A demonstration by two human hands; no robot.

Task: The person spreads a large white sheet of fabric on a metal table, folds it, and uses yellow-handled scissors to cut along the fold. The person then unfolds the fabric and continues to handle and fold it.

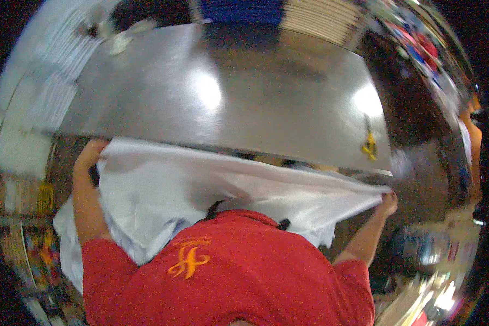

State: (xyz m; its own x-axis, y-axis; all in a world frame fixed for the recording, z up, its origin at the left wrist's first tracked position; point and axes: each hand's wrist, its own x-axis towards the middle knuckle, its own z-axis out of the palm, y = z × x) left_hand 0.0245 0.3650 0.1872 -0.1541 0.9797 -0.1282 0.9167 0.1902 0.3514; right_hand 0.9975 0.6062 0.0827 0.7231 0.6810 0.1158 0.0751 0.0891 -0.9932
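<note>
A wide piece of white cloth (163,168) is stretched taut between my hands at the near edge of the metal table (146,103). My left hand (95,149) is closed on its upper left corner, level with the table's edge. Farther right and slightly nearer to me, my right hand (388,201) pinches the opposite corner. Below its tight upper edge, the cloth hangs in loose folds in front of my red shirt. Its lower part is partly hidden behind my body and arms.
Yellow-handled scissors (369,145) lie near the table's right edge. At the far edge stand a blue stack (242,11) and a beige stack of flat pieces (321,19). A dark shape with something pale (120,42) is blurred at the far left corner.
</note>
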